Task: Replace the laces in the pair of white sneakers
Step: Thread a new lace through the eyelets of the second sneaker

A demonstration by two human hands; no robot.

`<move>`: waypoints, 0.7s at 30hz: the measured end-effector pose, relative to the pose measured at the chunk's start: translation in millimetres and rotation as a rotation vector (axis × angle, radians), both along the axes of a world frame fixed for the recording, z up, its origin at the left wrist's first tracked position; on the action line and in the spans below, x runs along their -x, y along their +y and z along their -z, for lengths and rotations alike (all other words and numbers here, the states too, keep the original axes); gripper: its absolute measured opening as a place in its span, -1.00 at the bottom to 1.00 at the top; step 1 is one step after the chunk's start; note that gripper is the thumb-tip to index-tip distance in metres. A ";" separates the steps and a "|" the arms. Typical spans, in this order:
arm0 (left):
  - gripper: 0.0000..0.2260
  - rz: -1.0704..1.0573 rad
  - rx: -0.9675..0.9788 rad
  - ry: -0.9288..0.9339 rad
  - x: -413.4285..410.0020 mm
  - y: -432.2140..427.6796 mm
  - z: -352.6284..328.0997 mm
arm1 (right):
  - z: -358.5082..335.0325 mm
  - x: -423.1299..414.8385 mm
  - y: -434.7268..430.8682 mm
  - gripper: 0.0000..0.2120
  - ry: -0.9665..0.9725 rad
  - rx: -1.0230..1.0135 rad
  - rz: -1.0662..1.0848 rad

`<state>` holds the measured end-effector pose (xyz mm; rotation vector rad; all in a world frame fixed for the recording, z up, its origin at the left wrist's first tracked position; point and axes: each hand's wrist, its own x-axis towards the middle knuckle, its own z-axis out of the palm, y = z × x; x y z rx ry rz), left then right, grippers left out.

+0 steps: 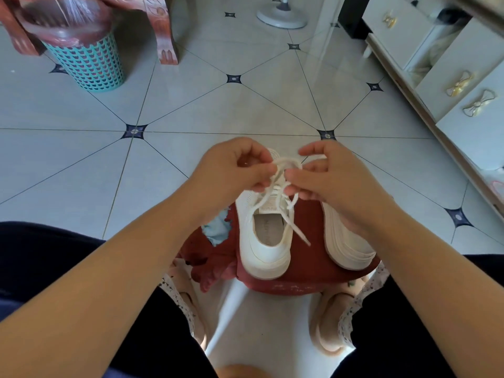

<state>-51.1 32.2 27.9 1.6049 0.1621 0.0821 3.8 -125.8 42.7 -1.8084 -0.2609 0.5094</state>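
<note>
Your left hand (234,170) and right hand (335,175) meet over the front of the upright sneaker (261,249). The fingers of each are curled and pinch a strand of the white lace (289,161). You hold them close together just above the laced part, which keeps the crossing strands taut while a loop stands between your fingertips. This looks like the start of a bow, so the threading on this shoe seems finished. One free lace end trails back across the shoe's opening toward the heel.

The sneaker sits heel toward you near the middle of the red surface (308,227), which raises it within easy reach between your knees. The second sneaker (346,241) lies on its side at the right edge, sole showing, partly under your right wrist. Whether it is laced you cannot tell from here.
</note>
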 end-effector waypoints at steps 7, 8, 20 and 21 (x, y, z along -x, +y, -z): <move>-0.93 -0.018 0.418 0.047 -10.3 2.2 -1.1 | -18.3 -16.4 20.2 -0.93 0.230 -0.079 -0.067; -0.92 -0.020 0.430 0.075 -10.5 2.7 1.1 | -18.1 -18.4 21.8 -0.94 0.322 -0.160 -0.040; -0.89 -0.152 -0.217 0.044 -8.1 -5.0 20.4 | 7.8 -13.4 22.7 -0.86 0.674 -0.554 0.155; -0.91 -0.132 -0.229 0.072 -7.7 -5.4 23.2 | 12.5 -12.9 18.0 -0.91 0.624 -0.495 0.141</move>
